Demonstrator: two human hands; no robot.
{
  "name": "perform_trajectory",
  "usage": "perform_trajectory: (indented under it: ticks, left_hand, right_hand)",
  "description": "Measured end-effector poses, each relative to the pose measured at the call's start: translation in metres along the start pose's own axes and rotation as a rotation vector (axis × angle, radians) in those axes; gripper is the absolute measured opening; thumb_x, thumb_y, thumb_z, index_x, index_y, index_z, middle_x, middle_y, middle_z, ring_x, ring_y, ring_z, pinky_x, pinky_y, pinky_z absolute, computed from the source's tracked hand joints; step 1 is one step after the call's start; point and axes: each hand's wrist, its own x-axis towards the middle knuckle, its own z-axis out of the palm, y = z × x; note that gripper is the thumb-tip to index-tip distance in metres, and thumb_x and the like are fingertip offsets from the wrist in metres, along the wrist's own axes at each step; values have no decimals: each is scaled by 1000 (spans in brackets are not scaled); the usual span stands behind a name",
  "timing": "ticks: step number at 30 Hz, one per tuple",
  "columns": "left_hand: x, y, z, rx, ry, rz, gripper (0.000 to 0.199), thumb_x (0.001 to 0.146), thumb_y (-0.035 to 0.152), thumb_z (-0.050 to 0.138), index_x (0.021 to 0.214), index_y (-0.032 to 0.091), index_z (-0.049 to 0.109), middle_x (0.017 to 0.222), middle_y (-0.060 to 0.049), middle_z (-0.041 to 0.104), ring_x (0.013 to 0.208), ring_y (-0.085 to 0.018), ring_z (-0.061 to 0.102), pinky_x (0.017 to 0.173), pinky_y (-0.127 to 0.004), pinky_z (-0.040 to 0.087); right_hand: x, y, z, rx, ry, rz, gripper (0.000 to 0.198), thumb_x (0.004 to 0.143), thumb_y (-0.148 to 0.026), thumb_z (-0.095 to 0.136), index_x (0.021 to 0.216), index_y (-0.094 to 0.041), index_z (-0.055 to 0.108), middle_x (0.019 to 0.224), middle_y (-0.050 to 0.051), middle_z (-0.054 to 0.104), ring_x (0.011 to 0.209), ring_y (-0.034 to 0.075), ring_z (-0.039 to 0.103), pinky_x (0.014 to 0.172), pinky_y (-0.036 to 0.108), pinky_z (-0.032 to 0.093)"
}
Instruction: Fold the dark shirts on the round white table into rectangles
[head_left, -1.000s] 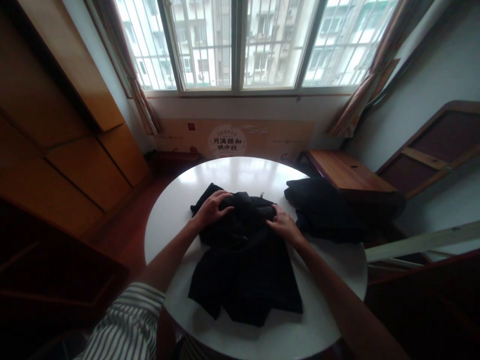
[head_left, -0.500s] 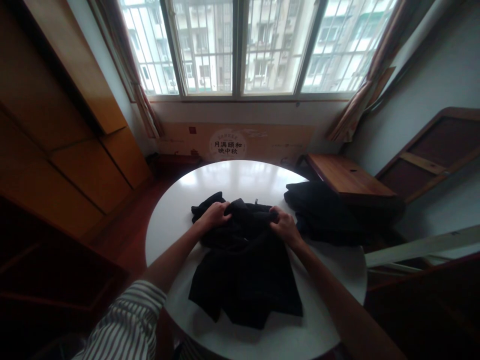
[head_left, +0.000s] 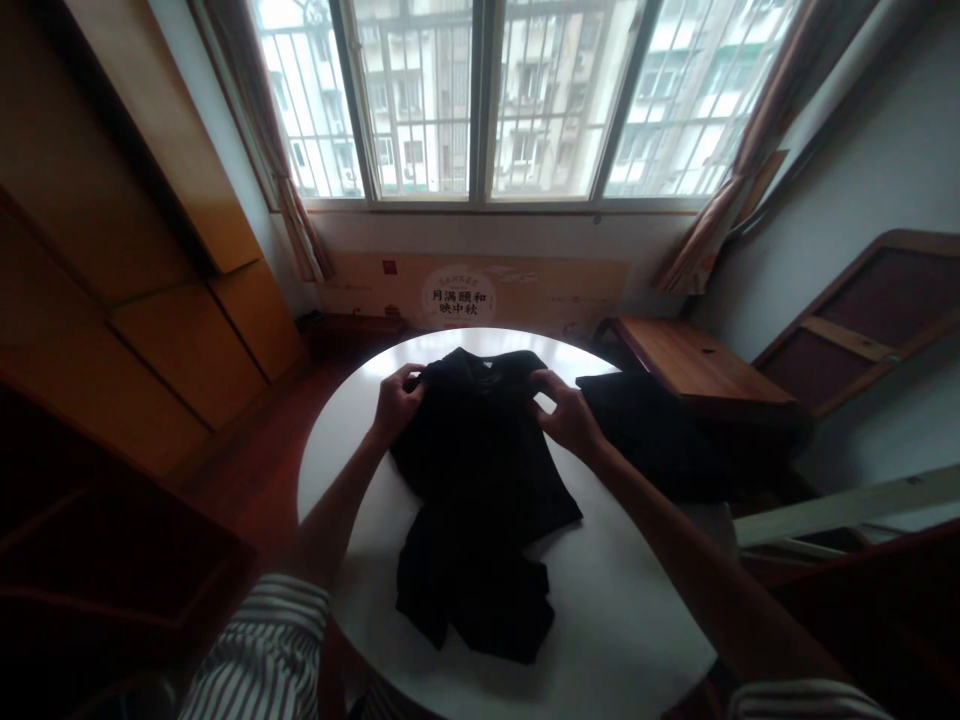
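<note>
A black shirt [head_left: 480, 450] lies across the white round table [head_left: 352, 580], its neck opening with a small pale label at the far end. My left hand [head_left: 400, 403] pinches the shirt at its far left shoulder. Opposite it, my right hand [head_left: 568, 410] grips the far right shoulder between thumb and fingers. The upper part of the shirt is spread between both hands, while its near part lies bunched and uneven toward me. Dark cloth hides the finer folds. To the right of my right hand rests another dark garment [head_left: 652, 430], which looks folded.
A wooden desk [head_left: 697, 360] stands behind the table on the right, below the window [head_left: 480, 100]. Wooden cabinets [head_left: 180, 340] line the left side. A pale rail [head_left: 840, 510] juts in at the right, near the table's edge.
Both hands have moved away from me and spread slightly, carrying the shirt's top end. The bunched upper part has opened out flatter, and its neck opening now faces the window.
</note>
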Motion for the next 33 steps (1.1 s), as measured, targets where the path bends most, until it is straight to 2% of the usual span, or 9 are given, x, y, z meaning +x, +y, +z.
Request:
perform_trajectory:
  ticks: [5,8,13,16,19,23,27,30,33]
  left_hand:
    - [65,33,1,450,83,208,23,88,20,63,109,15,69,104,-12,72,97,-25,67,91,-36,49]
    - [75,54,3,621,71,241,33,86,18,66,118,13,64,117,-16,67,111,-30,62,99,-44,45]
    - [-23,53,-11,567,-316,413,18,94,21,55,107,18,68,107,-9,70,101,-23,66,93,-35,49]
    - [-107,39,-26,508,-489,270,27,98,37,52,109,18,67,108,-9,69,99,-23,66,90,-35,51]
    - [-167,35,-36,434,-633,100,52,88,53,63,127,18,59,118,-12,66,104,-27,65,92,-39,51]
    - [-202,51,-32,188,-847,50,56,77,43,76,126,21,60,115,-9,68,101,-24,64,91,-35,51]
    - [-204,67,-13,-18,-739,120,37,89,30,63,125,22,61,111,-8,67,95,-20,62,87,-31,50]
    - [-198,74,1,-135,-602,108,25,94,31,56,115,20,63,100,-7,66,88,-18,61,80,-30,50]
    - [-194,85,11,-294,-640,50,29,98,35,50,122,20,56,95,-6,63,83,-17,61,73,-28,51]
  right_hand:
    - [81,6,-18,-177,-9,-66,58,69,-3,57,126,-15,57,117,13,70,112,30,65,101,47,49]
    - [87,1,-13,-233,-51,-44,68,69,1,56,135,-16,54,134,14,61,126,29,55,111,49,40]
    - [-28,-24,-2,-235,-302,-24,38,85,-24,64,121,-12,66,133,20,59,125,32,57,108,48,44]
    - [-121,-49,-6,-197,-460,8,45,90,-43,62,128,-18,63,133,18,60,122,31,58,105,48,47]
    - [-183,-71,-9,-167,-563,14,72,77,-48,76,138,-19,55,137,17,57,125,34,53,104,49,47]
    - [-205,-85,-6,-117,-502,35,40,81,-20,66,122,-21,64,118,14,64,110,30,59,94,47,52]
    - [-199,-88,-1,152,-452,163,20,93,-18,48,102,-21,66,94,8,69,88,22,66,80,37,56]
    - [-195,-90,1,390,-443,274,33,94,-29,51,126,-23,57,86,5,70,78,21,69,71,35,59]
    - [-191,-92,4,396,-347,257,69,86,-24,59,150,-28,34,100,6,71,85,22,70,78,41,61]
